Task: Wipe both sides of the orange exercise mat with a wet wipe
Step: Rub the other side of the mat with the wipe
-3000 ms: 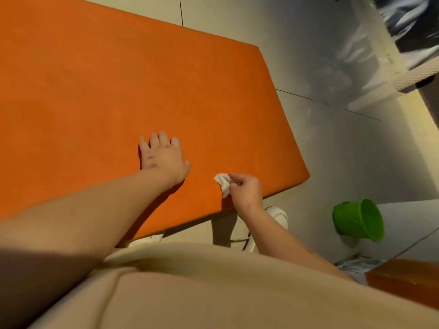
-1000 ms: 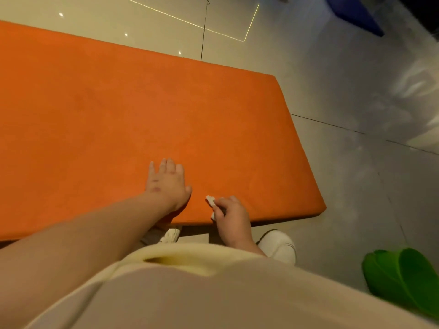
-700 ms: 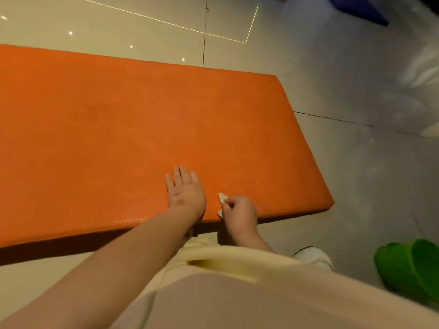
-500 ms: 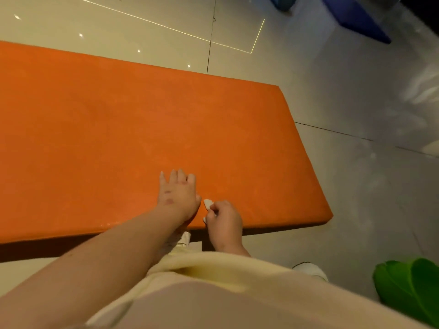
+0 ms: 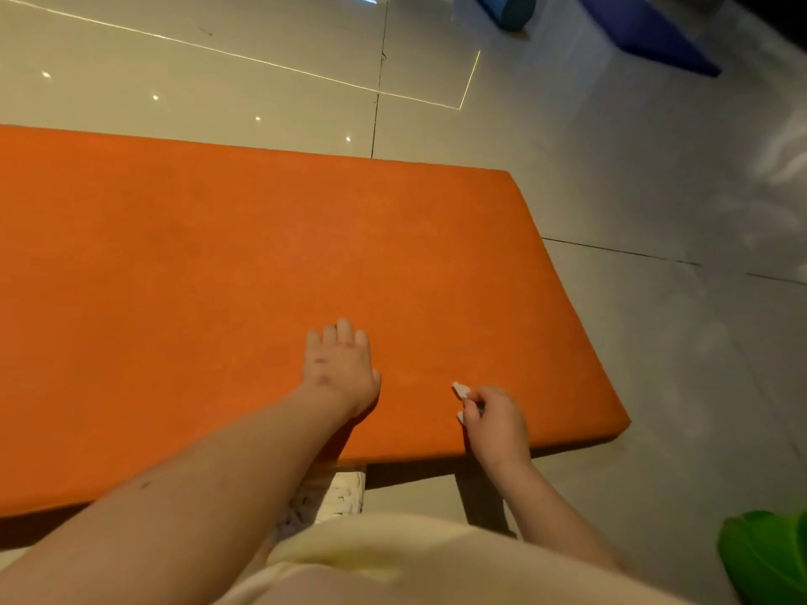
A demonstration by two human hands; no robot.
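The thick orange exercise mat fills the left and middle of the head view, its near edge raised off the floor with shadow beneath it. My left hand lies flat on the mat near that edge, fingers straight. To its right, my right hand grips a small crumpled white wet wipe against the mat's surface close to the near right corner. Only a bit of the wipe shows past my fingers.
Grey floor tiles surround the mat. A green bucket lies at the bottom right. A blue mat and a blue roll sit at the far top right. My white shoe shows below the mat's near edge.
My right hand with the wipe has slid right along the mat's near edge, away from my left hand. My left hand stays flat on the mat. The view has tilted upward.
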